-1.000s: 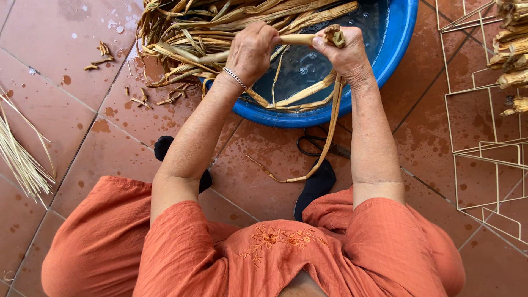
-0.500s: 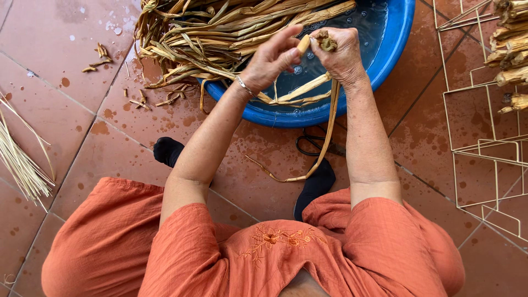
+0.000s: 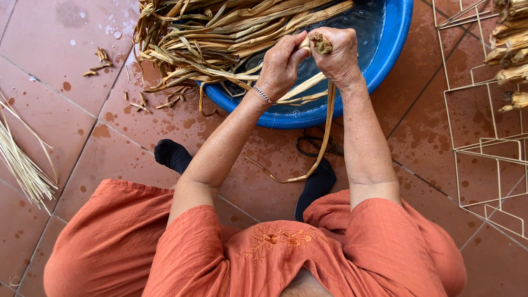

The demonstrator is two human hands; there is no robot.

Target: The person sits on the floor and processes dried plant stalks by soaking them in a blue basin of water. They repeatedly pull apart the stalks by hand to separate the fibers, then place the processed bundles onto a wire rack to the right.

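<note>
Hands (image 3: 311, 58) twist leaf (image 3: 325, 129) (basin (image 3: 385, 60) holds leaves).

Even, bright daylight — soft and diffuse, no hard shadows anywhere. Only faint shading under the forearms and below the blue basin (image 3: 385, 71) rim. Mild sheen on the wet floor tiles (image 3: 82, 137) and small specular glints on the water in the basin; nothing blown out. Focus sharp across the frame, leaf fibres and tile spots well resolved. Slight softness on the left hand (image 3: 283, 63) and right hand (image 3: 338, 55) — minor motion blur. Wide-angle stretch noticeable at the edges, wire rack (image 3: 484, 148) lines bowing slightly.
</note>
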